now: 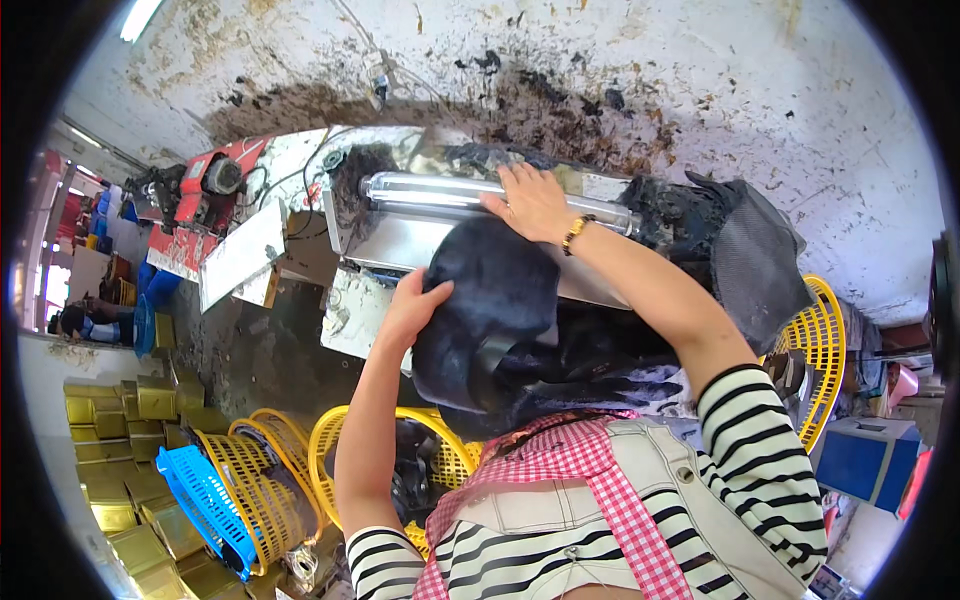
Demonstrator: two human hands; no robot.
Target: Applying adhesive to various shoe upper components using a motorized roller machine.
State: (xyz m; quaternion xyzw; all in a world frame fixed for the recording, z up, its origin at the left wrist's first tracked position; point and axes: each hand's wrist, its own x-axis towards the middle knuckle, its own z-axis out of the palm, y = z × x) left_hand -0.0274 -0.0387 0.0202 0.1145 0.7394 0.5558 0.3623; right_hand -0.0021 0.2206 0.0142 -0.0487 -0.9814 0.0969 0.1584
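A black, soft sheet, seemingly leather (490,270), hangs over the front of a machine with a shiny metal roller (430,190). Its left edge is pinched in my left hand (408,308), thumb on top and the other fingers partly hidden. Stretched across the roller, my right hand (537,205) lies with its fingers extended at the sheet's upper edge. Below the roller is a pale metal plate (400,243). More dark material (600,350) is piled against my apron, under the sheet.
Dark pieces with a textured grey sheet (755,240) drape over the machine's right end. Yellow baskets (825,340) stand on both sides, with a blue basket (205,510) and gold tins (150,400) lower left. A red motor unit (210,185) sits left, before a stained wall (660,60).
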